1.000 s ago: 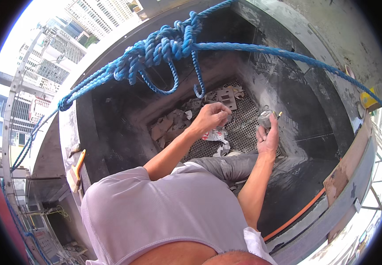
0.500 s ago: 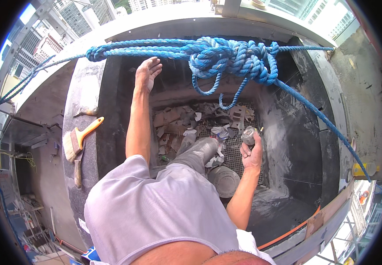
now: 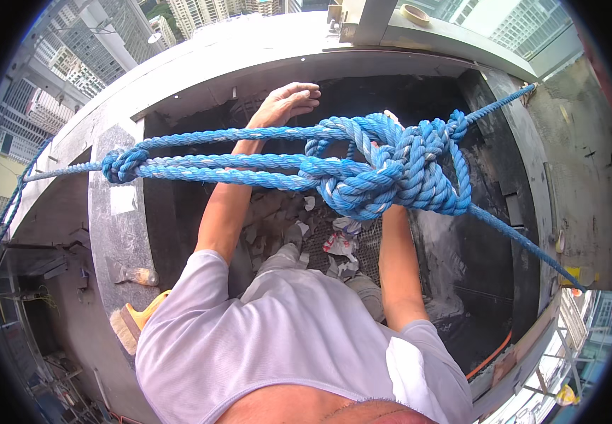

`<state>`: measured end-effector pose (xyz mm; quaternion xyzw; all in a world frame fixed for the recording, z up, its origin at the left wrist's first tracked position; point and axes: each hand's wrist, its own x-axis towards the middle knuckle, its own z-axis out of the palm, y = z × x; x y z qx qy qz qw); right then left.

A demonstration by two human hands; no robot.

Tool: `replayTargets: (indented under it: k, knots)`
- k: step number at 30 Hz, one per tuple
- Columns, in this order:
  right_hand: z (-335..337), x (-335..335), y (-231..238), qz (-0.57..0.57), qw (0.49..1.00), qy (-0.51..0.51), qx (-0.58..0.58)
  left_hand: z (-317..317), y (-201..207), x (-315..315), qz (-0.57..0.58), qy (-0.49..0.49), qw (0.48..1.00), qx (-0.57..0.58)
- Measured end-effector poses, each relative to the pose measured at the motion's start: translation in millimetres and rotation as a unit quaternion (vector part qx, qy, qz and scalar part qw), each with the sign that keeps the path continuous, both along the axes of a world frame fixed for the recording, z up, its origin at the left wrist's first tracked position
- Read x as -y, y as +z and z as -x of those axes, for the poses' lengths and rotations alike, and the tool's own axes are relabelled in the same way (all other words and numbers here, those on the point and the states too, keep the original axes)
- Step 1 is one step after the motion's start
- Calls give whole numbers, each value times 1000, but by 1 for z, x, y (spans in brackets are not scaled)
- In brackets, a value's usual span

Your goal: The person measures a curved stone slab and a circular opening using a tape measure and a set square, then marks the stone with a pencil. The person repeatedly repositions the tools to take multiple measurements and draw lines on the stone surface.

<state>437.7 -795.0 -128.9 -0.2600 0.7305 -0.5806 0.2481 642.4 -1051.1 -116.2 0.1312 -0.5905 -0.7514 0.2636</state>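
Observation:
A thick blue rope (image 3: 228, 136) stretches across the view in front of me, bunched into a large knot (image 3: 373, 177) right of centre. My left hand (image 3: 290, 104) reaches past the rope toward the dark far wall. Its fingers point right, extended, with nothing visible in them; the left forearm passes beneath the strands. Most of my right hand (image 3: 392, 116) is covered by the knot, only a bit of it showing at the knot's far edge. Whatever that hand holds is out of sight.
Torn scraps (image 3: 341, 245) and a round grey container (image 3: 368, 293) lie on the pit floor around my legs. A wide yellow-handled brush (image 3: 127, 328) and a smaller brush (image 3: 137, 275) rest on the left ledge (image 3: 111, 226). A tape roll (image 3: 415, 14) sits on the far sill.
Both hands have moved away from me toward the far wall. My right hand, which held a rounded grey object, is now mostly behind the knot. The rope appears lower in view.

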Motion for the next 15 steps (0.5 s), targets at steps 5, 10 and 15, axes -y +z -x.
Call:
replayTargets:
  k: [5,10,15]
  knots:
    - [36,65,-6,85,996,22,13,59,1,-7,54,-94,992,71]
    - [38,87,-4,159,966,83,186,95,-3,-9,-9,-155,984,89]
    - [13,88,-7,156,968,136,142,104,-7,-3,-50,-163,980,101]
